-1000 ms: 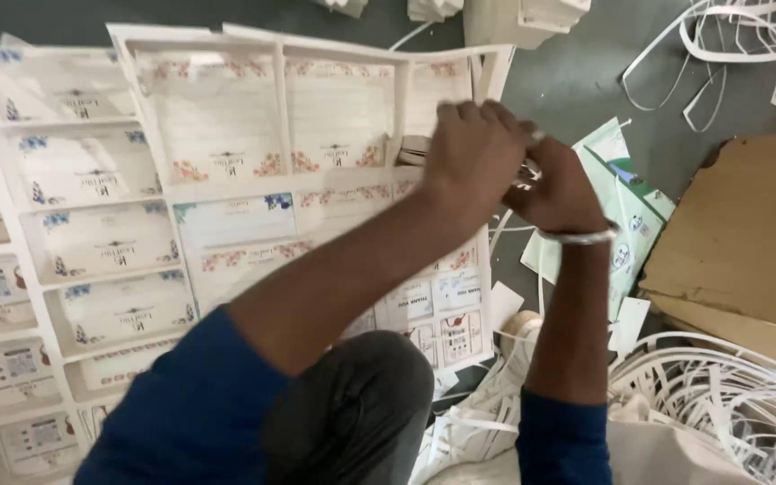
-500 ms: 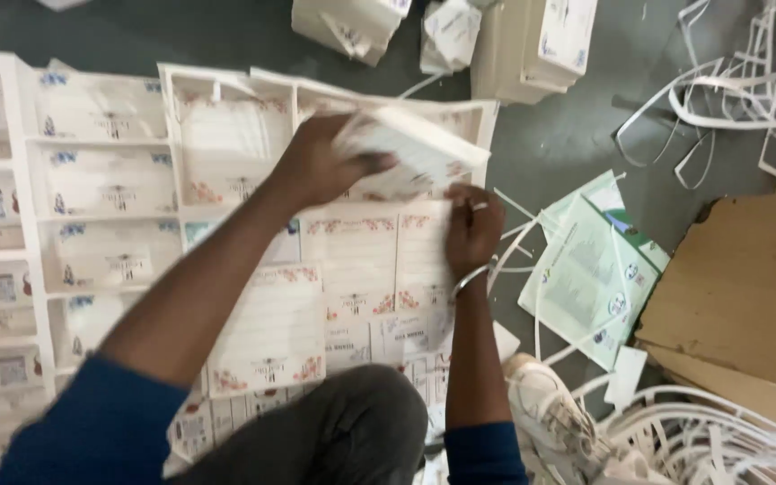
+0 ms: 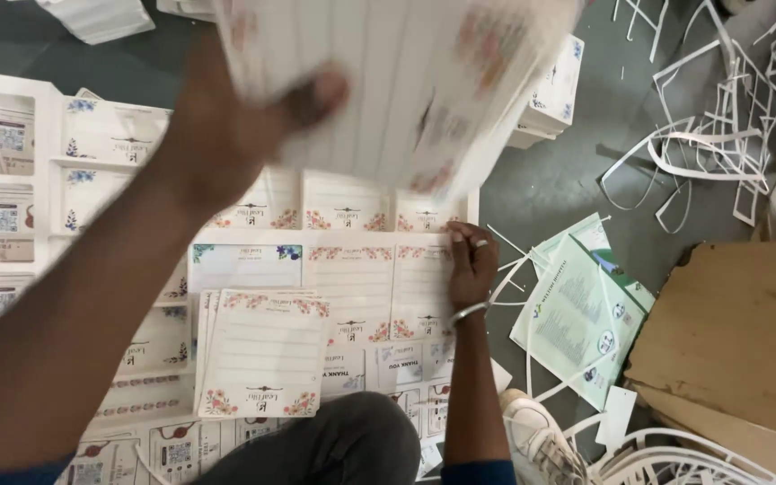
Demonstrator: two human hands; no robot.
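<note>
- The left hand (image 3: 226, 126) was raised close to the camera, its thumb clamped over a blurred stack of printed sheets (image 3: 406, 81) held above the floor.
- The right hand (image 3: 471, 265) lay flat, fingers together, pressing the right edge of a large floral sheet (image 3: 361, 269) spread on the floor.
- A small pile of cut floral cards (image 3: 267, 350) sat just left of that wrist.
- Green leaflets (image 3: 577, 314), white paper trimmings (image 3: 711, 153) and brown cardboard (image 3: 738, 332) lay to the right.
</note>
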